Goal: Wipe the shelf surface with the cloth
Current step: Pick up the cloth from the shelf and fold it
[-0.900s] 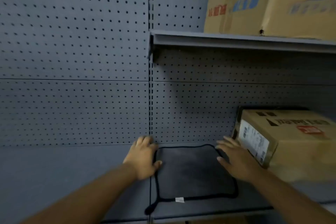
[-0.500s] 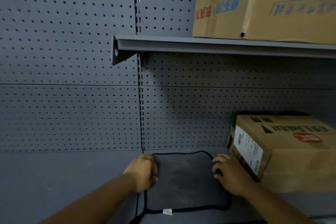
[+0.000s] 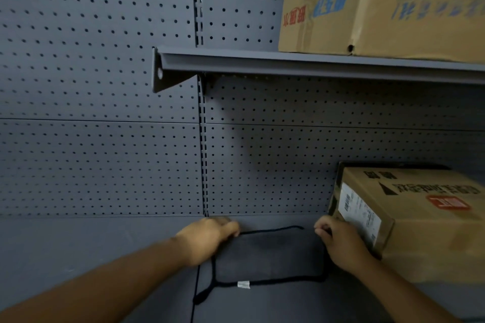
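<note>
Both hands curled on the cloth's (image 3: 267, 254) far corners, left hand (image 3: 207, 240) closed at the left corner, right hand (image 3: 341, 244) pinching the black hem beside the cardboard box (image 3: 414, 220). Cloth flat on the lower shelf (image 3: 91, 249) near the pegboard back (white tag at the near edge). Judged mid-wipe, at the deep end of a stroke; next, drag toward the near edge with even downward pressure, keeping clear of the box.
</note>
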`<state>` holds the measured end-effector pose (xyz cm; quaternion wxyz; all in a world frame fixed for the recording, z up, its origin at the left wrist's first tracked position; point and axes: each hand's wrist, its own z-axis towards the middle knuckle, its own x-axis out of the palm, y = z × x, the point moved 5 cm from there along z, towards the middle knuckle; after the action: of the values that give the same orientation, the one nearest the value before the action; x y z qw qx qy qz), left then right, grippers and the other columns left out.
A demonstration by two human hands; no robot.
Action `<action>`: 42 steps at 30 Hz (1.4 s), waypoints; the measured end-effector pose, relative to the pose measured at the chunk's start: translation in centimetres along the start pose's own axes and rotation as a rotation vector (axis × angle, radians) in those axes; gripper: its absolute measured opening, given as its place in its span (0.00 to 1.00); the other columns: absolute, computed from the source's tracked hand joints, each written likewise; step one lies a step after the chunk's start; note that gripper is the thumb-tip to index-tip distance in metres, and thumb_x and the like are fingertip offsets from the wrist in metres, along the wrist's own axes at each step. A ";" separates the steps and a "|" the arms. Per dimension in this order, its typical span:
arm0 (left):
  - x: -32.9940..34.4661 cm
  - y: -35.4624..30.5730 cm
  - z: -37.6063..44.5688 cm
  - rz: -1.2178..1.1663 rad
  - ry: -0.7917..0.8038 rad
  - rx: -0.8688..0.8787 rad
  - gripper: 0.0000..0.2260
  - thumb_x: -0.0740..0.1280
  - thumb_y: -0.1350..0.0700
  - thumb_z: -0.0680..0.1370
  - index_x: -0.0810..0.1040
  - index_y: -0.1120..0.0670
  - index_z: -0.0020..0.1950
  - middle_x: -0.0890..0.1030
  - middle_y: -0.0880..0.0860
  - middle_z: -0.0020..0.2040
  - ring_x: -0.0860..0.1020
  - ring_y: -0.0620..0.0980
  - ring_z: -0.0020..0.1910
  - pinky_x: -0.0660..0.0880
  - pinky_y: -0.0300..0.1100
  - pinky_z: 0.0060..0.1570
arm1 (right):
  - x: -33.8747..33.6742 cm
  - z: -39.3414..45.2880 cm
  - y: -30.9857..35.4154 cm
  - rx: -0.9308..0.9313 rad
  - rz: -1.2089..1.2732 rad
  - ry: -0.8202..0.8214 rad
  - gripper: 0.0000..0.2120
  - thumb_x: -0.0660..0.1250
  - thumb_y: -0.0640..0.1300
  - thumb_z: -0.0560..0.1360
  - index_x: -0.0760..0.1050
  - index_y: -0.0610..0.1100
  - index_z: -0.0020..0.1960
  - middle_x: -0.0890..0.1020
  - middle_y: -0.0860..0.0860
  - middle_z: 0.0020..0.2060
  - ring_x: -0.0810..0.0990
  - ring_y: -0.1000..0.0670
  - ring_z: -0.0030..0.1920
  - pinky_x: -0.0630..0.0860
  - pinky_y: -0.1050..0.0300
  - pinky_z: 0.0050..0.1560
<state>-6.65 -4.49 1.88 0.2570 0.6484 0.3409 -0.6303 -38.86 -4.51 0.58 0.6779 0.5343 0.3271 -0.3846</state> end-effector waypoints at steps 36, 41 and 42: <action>-5.0 -1.7 -0.3 -1.008 0.072 -0.241 0.49 0.63 0.69 0.79 0.32 0.39 0.82 0.85 0.58 0.34 0.82 0.50 0.29 0.83 0.47 0.41 | 2.4 -3.7 18.1 -0.506 0.266 0.022 0.09 0.68 0.45 0.77 0.82 0.45 0.55 0.78 0.58 0.44 0.77 0.61 0.45 0.70 0.72 0.45; -5.3 -1.6 -0.6 -1.118 -0.008 -0.239 0.49 0.63 0.71 0.78 0.36 0.39 0.83 0.82 0.69 0.44 0.79 0.54 0.29 0.82 0.50 0.40 | 2.9 -3.8 18.6 -0.490 0.300 0.032 0.12 0.68 0.49 0.75 0.81 0.49 0.57 0.76 0.66 0.43 0.77 0.63 0.45 0.71 0.72 0.44; -5.3 -1.4 -0.6 -1.150 -0.024 -0.246 0.49 0.63 0.71 0.76 0.38 0.39 0.83 0.82 0.68 0.43 0.79 0.54 0.29 0.81 0.50 0.39 | 3.1 -3.8 18.6 -0.475 0.324 0.039 0.13 0.68 0.48 0.74 0.81 0.49 0.58 0.77 0.66 0.44 0.78 0.62 0.45 0.73 0.71 0.45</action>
<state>-7.24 -3.76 7.31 -0.0490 0.3174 0.7056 -0.6316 -21.27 1.17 5.93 0.8301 0.4133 0.3315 -0.1737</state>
